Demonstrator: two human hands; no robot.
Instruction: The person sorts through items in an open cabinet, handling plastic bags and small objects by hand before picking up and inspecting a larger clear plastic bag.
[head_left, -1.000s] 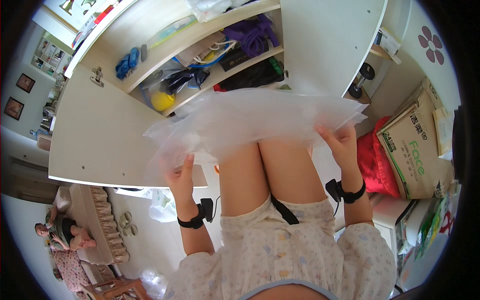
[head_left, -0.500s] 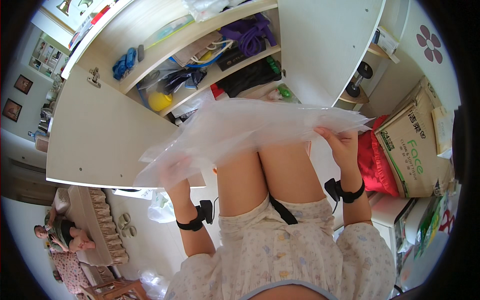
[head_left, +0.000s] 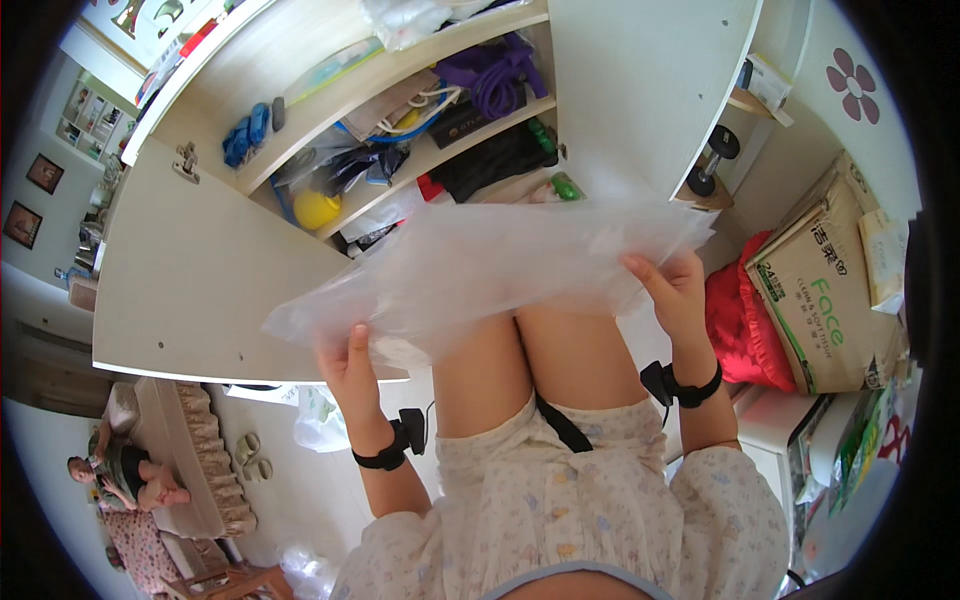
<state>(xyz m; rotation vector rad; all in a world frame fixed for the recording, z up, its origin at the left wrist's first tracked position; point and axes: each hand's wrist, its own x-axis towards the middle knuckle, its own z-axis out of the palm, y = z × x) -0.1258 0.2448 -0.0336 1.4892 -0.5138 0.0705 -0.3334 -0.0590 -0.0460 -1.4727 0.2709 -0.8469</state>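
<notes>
Head view: a person sits facing an open cabinet, bare thighs [head_left: 575, 355] below both raised hands; the translucent plastic film [head_left: 500, 255] spans the space between them.
Plastic film: stretched loosely from hand to hand, over the knees and in front of the lower shelf [head_left: 440, 153]; layered and creased, its far edge blurred; whether it is a flat sheet or a bag, I cannot tell.
Left hand [head_left: 348, 375]: closed on the film's near left part, thumb upright; the fingers are partly veiled by plastic, so how firm the hold is cannot be told.
Right hand [head_left: 678, 300]: pinching the film's right end, thumb on top, fingers mostly hidden behind.
Cabinet doors: the left door [head_left: 190, 280] stands wide behind the left hand; the right door [head_left: 650, 90] rises beyond the film's far right edge.
Shelves: a purple strap bundle [head_left: 495, 80], a yellow round object [head_left: 317, 209] and a green item [head_left: 565, 187] sit beyond the film.
Slip risk: thin, slick layers could slide apart under a light pinch; one end would then drop across the thighs.
Crease risk: uneven tension between the hands could let the middle sag and bunch.
Snag risk: a loose left corner could catch on the left door's edge if that hand swings outward; a sharp tug could then tear it.
</notes>
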